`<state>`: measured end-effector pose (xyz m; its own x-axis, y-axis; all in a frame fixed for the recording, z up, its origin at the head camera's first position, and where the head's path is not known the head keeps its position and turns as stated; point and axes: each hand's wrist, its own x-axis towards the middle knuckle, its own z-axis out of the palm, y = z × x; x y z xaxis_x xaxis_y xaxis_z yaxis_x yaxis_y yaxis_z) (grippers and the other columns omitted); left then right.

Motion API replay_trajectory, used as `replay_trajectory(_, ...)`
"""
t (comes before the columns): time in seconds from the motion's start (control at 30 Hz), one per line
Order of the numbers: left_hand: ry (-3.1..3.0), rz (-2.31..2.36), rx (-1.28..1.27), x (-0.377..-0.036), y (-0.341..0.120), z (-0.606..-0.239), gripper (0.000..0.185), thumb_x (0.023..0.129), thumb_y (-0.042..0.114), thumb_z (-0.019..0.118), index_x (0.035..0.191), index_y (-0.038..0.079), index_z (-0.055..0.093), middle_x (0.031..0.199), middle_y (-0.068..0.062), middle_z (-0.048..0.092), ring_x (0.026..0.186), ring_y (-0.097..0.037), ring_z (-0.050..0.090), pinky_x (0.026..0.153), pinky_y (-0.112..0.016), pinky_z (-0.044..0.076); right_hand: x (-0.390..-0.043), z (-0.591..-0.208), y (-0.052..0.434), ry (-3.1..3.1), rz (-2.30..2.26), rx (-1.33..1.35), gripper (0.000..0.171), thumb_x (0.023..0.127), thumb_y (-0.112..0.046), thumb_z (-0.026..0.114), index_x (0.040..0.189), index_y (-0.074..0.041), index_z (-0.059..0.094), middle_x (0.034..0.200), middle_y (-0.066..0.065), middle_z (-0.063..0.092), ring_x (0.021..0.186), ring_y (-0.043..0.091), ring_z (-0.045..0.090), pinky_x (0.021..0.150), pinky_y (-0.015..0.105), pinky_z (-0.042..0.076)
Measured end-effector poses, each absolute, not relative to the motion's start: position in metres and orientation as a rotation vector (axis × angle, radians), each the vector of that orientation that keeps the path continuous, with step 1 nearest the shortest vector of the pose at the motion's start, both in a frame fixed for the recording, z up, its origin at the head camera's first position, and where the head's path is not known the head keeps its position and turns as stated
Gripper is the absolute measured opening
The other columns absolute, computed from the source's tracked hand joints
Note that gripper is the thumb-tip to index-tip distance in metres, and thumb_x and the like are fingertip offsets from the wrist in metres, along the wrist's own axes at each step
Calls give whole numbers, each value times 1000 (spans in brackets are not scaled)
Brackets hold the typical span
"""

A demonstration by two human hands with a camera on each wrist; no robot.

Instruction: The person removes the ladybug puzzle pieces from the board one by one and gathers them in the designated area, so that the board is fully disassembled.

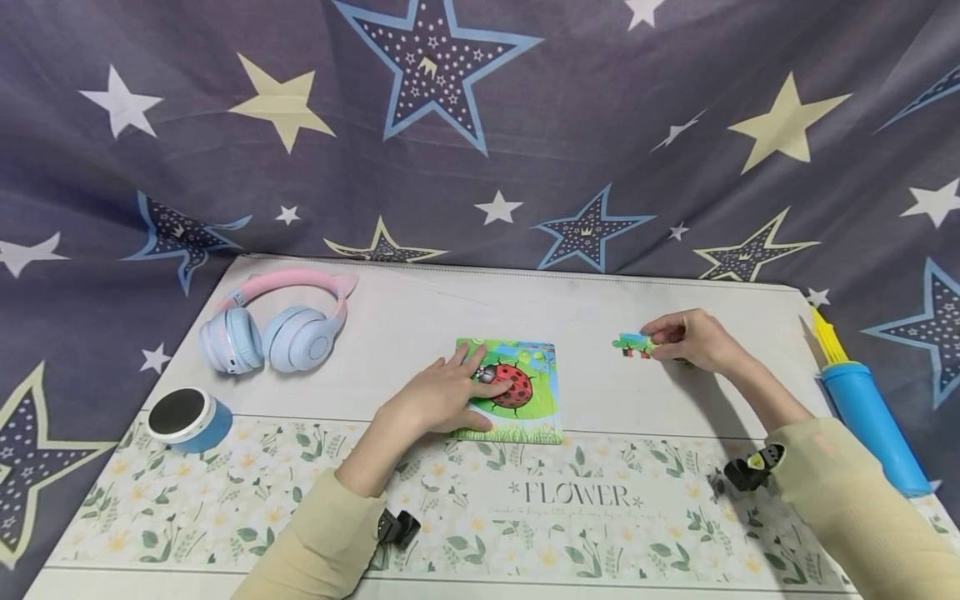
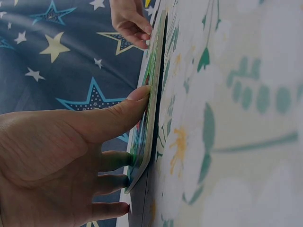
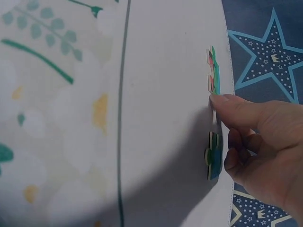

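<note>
A square ladybug puzzle board (image 1: pixel 525 392) lies in the middle of the white table mat (image 1: pixel 420 317). My left hand (image 1: pixel 446 396) rests flat on the board's left half, fingers straight. The left wrist view shows the fingertips (image 2: pixel 139 94) pressing on the board (image 2: pixel 147 123), seen edge-on. To the right, my right hand (image 1: pixel 690 337) pinches a loose green and blue puzzle piece (image 1: pixel 632 343) by its right end, low over the mat. In the right wrist view one fingertip (image 3: pixel 218 99) touches that piece (image 3: pixel 214 71). A second piece (image 3: pixel 213 158) lies under my curled fingers.
Pink and blue cat-ear headphones (image 1: pixel 277 329) lie at the back left. A round blue speaker (image 1: pixel 187 419) stands at the left edge. A blue hand pump (image 1: pixel 862 417) with a yellow tip lies along the right edge. A star-patterned cloth (image 1: pixel 480 125) hangs behind the table.
</note>
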<state>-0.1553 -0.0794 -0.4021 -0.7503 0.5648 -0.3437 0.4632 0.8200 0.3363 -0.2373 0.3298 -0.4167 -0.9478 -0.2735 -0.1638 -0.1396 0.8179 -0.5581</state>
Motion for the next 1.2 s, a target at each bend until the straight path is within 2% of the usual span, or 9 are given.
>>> replay_trajectory(0.27, 2562, 320, 761, -156, -77, -403, 64, 95, 46, 69, 154, 34, 48, 174, -16, 8, 162, -39, 5, 130, -59, 19, -233, -414, 333, 2786, -868, -277, 36, 90, -8, 78, 126, -2, 73, 103, 17, 76, 79, 4, 63, 61, 21, 50)
replay_trajectory(0.43, 2564, 330, 742, -156, -75, -404, 64, 94, 45, 71, 153, 34, 49, 174, -15, 8, 162, -38, 5, 130, -59, 19, -228, -408, 335, 2905, -982, -257, 29, 97, -11, 71, 125, -2, 73, 98, 17, 74, 75, 4, 60, 59, 21, 47)
replay_trajectory(0.57, 2576, 332, 730, -156, -74, -404, 65, 93, 45, 72, 153, 34, 49, 174, -15, 10, 162, -38, 6, 130, -59, 20, -224, -403, 329, 2963, -1189, -172, 30, 101, -20, 66, 125, -2, 73, 89, -8, 72, 75, 2, 58, 60, 18, 47)
replay_trajectory(0.7, 2579, 343, 730, -156, -75, -403, 66, 92, 44, 73, 153, 34, 49, 174, -15, 10, 162, -38, 7, 129, -59, 20, -223, -399, 312, 2963, -1450, -71, 30, 100, -20, 68, 123, 0, 73, 81, -29, 65, 75, -2, 57, 63, 13, 46)
replay_trajectory(0.93, 2590, 387, 734, -156, -77, -402, 69, 90, 42, 75, 153, 31, 50, 173, -16, 12, 161, -40, 10, 129, -60, 21, -225, -397, 270, 2883, -1679, -30, 30, 98, -15, 70, 123, 2, 73, 80, -29, 66, 74, -5, 56, 64, 11, 44)
replay_trajectory(1.2, 2591, 471, 729, -155, -79, -403, 69, 88, 37, 79, 151, 27, 53, 173, -17, 10, 161, -43, 7, 128, -61, 22, -226, -388, 211, 2716, -1918, -107, 26, 97, -12, 72, 119, 0, 75, 85, -19, 71, 74, 1, 58, 63, 13, 48)
